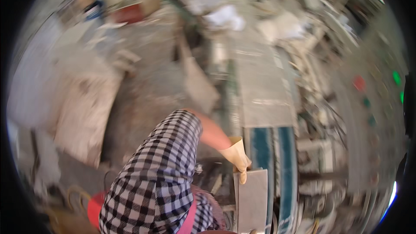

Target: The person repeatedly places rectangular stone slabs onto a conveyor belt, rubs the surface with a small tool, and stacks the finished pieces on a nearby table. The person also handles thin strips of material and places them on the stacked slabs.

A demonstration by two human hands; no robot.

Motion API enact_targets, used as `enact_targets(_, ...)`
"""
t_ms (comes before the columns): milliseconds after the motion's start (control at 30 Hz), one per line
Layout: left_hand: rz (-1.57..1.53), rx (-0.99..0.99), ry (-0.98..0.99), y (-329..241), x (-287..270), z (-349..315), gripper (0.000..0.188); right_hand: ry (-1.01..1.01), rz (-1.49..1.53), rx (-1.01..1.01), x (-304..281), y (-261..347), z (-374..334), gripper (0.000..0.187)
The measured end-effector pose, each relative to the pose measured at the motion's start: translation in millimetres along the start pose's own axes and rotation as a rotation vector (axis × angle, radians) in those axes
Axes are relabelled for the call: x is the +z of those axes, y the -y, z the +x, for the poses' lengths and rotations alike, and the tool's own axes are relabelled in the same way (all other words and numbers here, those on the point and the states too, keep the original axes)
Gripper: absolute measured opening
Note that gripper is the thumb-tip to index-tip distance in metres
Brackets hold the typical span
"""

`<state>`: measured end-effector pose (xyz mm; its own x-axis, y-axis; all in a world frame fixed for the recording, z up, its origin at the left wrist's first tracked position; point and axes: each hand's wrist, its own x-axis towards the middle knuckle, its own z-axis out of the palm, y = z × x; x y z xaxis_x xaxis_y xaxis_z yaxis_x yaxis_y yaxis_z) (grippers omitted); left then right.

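My left hand (238,159), in a cream rubber glove, is closed on the far left corner of a flat grey rectangular tile (253,201). Its thumb or a finger lies over the top face. A second edge shows along the tile's left side; whether it is another tile I cannot tell. The tile is held beside and partly over the teal belts (286,156) of a conveyor. A tiny pale patch at the tile's near end, on the lower picture edge, may be my right hand; its fingers are hidden.
Beyond the teal belts, large grey slabs (264,82) lie along the conveyor. At right stands a grey control panel (372,104) with red and green buttons. A pale board (86,112) lies left; a red object (96,208) is beside my checked sleeve. The surroundings are motion-blurred.
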<state>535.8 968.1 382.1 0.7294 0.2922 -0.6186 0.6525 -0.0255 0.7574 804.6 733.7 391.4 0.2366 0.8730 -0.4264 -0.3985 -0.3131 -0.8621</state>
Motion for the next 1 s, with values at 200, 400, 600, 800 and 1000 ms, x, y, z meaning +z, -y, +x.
enact_targets(200,-0.557,0.057,-0.495,115.2,109.3,-139.8,0.081,0.317,-0.122,0.242,102.6,-28.1,19.8,0.057)
enact_targets(400,-0.999,-0.106,-0.955,227.2,175.3,-338.1,0.087,0.615,-0.291,0.379,270.4,-88.3,-8.6,0.058)
enact_targets(600,-1.267,-0.066,-1.178,359.0,243.5,-484.8,0.082,0.774,-0.654,0.261,485.3,-163.6,-60.7,0.053)
enact_targets(800,-1.457,0.017,-1.578,408.7,304.4,-601.3,0.078,1.222,-0.830,0.237,687.3,-226.0,-90.4,0.056)
enact_targets(1000,-1.634,-0.031,-1.802,449.4,302.6,-641.1,0.087,1.507,-0.968,0.311,864.5,-260.7,-105.5,0.062)
